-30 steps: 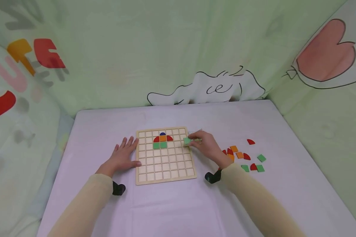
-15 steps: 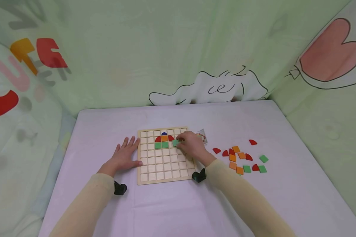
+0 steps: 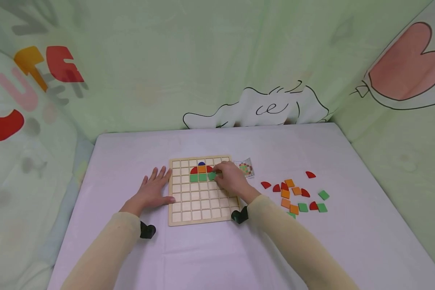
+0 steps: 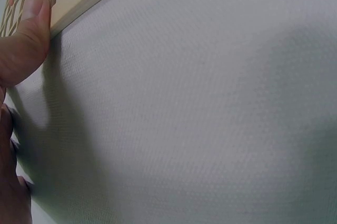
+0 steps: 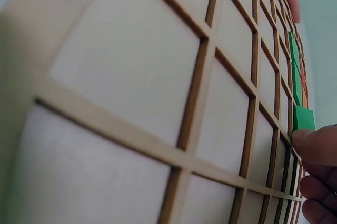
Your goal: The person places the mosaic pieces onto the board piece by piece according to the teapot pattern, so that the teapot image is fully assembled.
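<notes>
A wooden grid board [image 3: 201, 207] lies on the table, with a blue piece [image 3: 201, 164], an orange square [image 3: 201, 169], red quarter-circles [image 3: 194, 170] and two green squares [image 3: 198, 177] set in its upper cells. My right hand [image 3: 232, 177] pinches another green square tile [image 3: 212, 176] at the cell right of those two. In the right wrist view the thumb presses this green tile [image 5: 304, 118], which stands slightly tilted at its cell. My left hand [image 3: 153, 189] lies with spread, straight fingers at the board's left edge, its thumb [image 4: 32, 11] resting over the frame.
Right of the board lie loose tiles: red quarter-circles [image 3: 310, 174], orange squares [image 3: 289, 183] and green squares [image 3: 324, 195]. A small printed pattern card [image 3: 245, 167] sits by the board's upper right, partly behind my right hand. Patterned cloth hangs behind the table.
My right hand has carried the green tile leftward over the board, from its right edge to the cell beside the two green squares. My left hand has stayed at the board's edge.
</notes>
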### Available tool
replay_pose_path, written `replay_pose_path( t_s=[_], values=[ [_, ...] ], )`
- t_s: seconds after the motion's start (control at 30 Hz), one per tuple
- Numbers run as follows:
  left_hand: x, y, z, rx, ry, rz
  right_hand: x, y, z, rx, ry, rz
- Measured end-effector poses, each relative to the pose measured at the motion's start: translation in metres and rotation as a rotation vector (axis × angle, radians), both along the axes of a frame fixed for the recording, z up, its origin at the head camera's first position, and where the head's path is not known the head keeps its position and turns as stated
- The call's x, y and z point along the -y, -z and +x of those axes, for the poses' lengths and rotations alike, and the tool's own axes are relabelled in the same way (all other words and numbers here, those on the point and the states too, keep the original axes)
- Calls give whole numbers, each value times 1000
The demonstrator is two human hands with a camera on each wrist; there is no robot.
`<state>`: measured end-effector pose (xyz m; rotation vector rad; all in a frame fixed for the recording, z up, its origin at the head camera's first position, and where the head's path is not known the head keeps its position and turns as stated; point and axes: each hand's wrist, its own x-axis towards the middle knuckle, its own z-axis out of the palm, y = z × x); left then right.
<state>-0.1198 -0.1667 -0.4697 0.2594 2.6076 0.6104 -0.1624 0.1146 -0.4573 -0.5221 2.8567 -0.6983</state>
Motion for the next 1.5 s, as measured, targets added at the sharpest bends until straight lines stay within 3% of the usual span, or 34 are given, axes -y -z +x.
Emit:
replay_pose_path(
  t_s=[0.33,0.63,1.17,1.5],
  values=[
    [-1,4,-2,-18,2,-16,1,1,1,-30,18,21],
    [-1,0,-3,-22,5,-15,4,-2,0,-39,41,36],
    [-2,1,-1,-3,-1,-16,4,2,0,-40,7,20],
    [-1,4,1,-6,-13,-17,-24,-8,4,-11,85,-86]
  ],
)
